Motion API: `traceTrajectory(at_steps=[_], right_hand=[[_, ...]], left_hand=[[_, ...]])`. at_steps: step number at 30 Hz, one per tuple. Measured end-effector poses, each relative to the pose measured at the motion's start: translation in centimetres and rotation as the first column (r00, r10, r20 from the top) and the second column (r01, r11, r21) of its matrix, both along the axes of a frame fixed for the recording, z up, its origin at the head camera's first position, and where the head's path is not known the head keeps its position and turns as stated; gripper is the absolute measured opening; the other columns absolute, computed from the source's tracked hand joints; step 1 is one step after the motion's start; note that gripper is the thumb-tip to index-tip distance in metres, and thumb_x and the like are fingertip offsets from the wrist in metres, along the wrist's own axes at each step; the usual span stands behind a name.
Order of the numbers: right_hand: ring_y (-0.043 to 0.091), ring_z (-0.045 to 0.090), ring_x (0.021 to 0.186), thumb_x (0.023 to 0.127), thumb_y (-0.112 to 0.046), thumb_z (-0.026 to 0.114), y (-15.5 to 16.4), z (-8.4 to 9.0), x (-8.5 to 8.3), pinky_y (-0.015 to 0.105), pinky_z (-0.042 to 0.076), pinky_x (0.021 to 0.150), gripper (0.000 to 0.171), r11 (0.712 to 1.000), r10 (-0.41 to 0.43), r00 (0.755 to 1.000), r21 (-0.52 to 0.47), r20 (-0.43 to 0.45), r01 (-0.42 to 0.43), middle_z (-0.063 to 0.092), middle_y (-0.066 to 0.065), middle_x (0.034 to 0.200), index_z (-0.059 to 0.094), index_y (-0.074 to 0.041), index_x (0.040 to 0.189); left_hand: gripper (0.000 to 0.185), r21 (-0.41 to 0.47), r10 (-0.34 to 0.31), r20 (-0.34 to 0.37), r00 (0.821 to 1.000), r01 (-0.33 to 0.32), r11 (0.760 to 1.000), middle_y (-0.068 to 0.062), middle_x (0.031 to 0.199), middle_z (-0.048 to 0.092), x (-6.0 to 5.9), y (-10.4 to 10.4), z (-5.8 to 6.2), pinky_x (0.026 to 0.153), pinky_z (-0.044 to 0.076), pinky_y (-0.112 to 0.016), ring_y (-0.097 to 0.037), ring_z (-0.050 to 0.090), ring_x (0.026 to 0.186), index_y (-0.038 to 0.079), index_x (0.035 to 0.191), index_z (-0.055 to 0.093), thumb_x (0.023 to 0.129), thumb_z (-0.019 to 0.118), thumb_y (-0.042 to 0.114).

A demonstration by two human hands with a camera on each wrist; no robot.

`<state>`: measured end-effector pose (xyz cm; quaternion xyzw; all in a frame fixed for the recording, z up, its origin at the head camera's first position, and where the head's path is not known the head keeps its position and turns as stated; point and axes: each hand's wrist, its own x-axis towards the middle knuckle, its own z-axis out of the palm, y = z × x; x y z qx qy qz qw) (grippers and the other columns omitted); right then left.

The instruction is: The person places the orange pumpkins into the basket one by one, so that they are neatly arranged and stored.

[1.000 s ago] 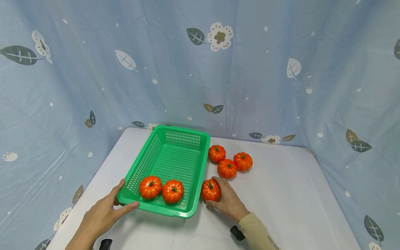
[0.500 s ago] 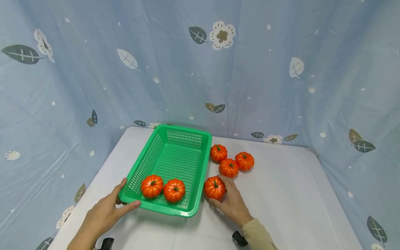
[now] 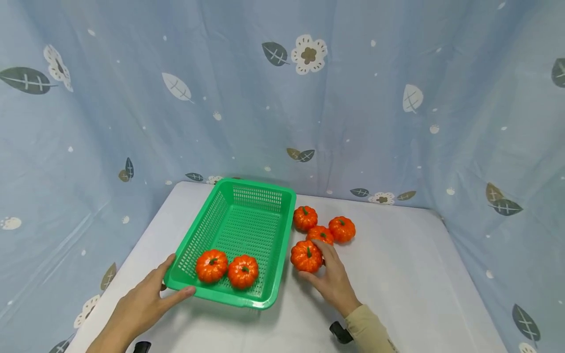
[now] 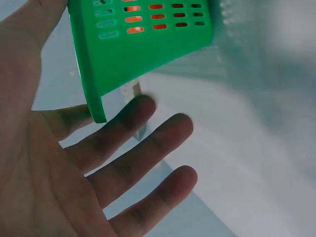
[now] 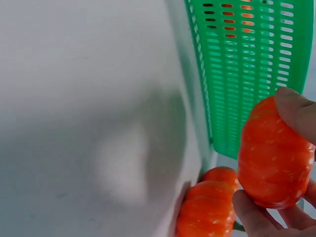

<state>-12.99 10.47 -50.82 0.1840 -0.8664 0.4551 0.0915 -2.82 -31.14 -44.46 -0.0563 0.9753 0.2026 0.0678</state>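
Nearest, the left hand [image 3: 143,306] steadies the near left corner of the green basket [image 3: 260,196], fingers fairly straight and slightly spread beneath the corner, thumb along the near rim. Just right of the basket, the right hand [image 3: 333,282] grips a small orange pumpkin [image 3: 306,256], thumb and fingertips curled round its sides; from the wrist view it looks lifted off the white table [image 3: 397,279]. It looks light, stiff and glossy, probably hollow plastic, so a grip across its ribbed middle should keep it from slipping. Two pumpkins [image 3: 227,268] lie at the basket's near end. Farther back, three more pumpkins [image 3: 328,226] sit clustered on the table, before the blue curtain [image 3: 353,98].
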Motion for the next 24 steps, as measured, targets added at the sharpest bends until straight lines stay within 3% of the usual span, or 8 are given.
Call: traceTrajectory(at_steps=[6, 11, 18, 24], right_hand=[[0.020, 0.052, 0.128, 0.074, -0.020, 0.094, -0.6, 0.6, -0.8, 0.044, 0.052, 0.099, 0.089, 0.999, 0.012, 1.000, -0.029, -0.016, -0.013, 0.049, 0.001, 0.145, 0.047, -0.012, 0.148], [0.021, 0.052, 0.129, 0.074, -0.023, 0.094, -1.0, 1.9, -1.7, 0.046, 0.049, 0.103, 0.087, 1.000, 0.009, 0.998, -0.025, -0.070, -0.011, 0.049, 0.003, 0.144, 0.048, -0.013, 0.147], [0.022, 0.051, 0.128, 0.076, -0.028, 0.093, -1.8, 3.8, -2.9, 0.048, 0.049, 0.103, 0.087, 1.000, 0.019, 0.997, -0.013, -0.069, -0.020, 0.046, 0.002, 0.146, 0.046, -0.018, 0.149], [0.018, 0.053, 0.124, 0.080, -0.034, 0.089, -3.4, 5.3, -3.7, 0.043, 0.052, 0.099, 0.084, 0.994, 0.110, 0.992, 0.014, -0.056, -0.109, 0.045, -0.002, 0.145, 0.044, -0.023, 0.151]], left_hand=[[0.102, -0.034, -0.031, -0.127, 0.991, 0.027, 0.999, -0.022, 0.156, 0.035, 0.5, 0.4, -0.4, 0.070, 0.051, -0.066, -0.050, 0.061, 0.112, 0.007, 0.160, 0.030, 0.088, 0.063, 0.071], [0.098, -0.049, -0.050, -0.196, 0.979, 0.041, 0.998, -0.018, 0.158, 0.036, 0.5, 0.5, -0.5, 0.077, 0.049, -0.069, -0.050, 0.057, 0.119, 0.005, 0.157, 0.036, 0.088, 0.065, 0.068], [0.096, -0.036, -0.068, -0.219, 0.973, 0.062, 0.997, -0.016, 0.159, 0.036, 0.3, 0.4, -0.5, 0.081, 0.047, -0.070, -0.049, 0.056, 0.122, 0.004, 0.156, 0.039, 0.088, 0.067, 0.067], [0.096, -0.034, -0.079, -0.204, 0.976, 0.073, 0.997, -0.015, 0.161, 0.035, 0.1, 0.4, -0.5, 0.084, 0.047, -0.070, -0.049, 0.054, 0.125, 0.005, 0.156, 0.040, 0.088, 0.066, 0.068]])
